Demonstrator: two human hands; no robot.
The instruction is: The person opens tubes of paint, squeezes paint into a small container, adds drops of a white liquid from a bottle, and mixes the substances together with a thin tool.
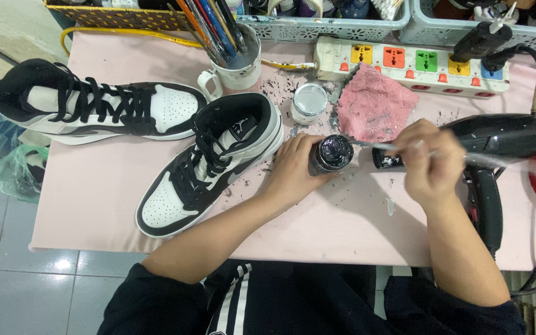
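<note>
My left hand (293, 170) grips a small open jar of black paint (332, 153) standing on the pink table (94, 192). My right hand (426, 161) holds a thin paintbrush (379, 146), its tip reaching the jar's mouth; the brush's far end is blurred. A black jar lid (384, 160) lies just left of my right hand. A black, white and grey high-top sneaker (209, 161) lies beside my left hand, toe toward me. Its mate (94, 105) lies on its side at the far left.
A pink cloth (373, 108) and a small jar of white paint (309, 102) lie behind the black jar. A mug of brushes (234, 56), a power strip (414, 65), a black hair dryer (497, 139) and plastic baskets (324, 28) ring the table. Black paint flecks dot the surface.
</note>
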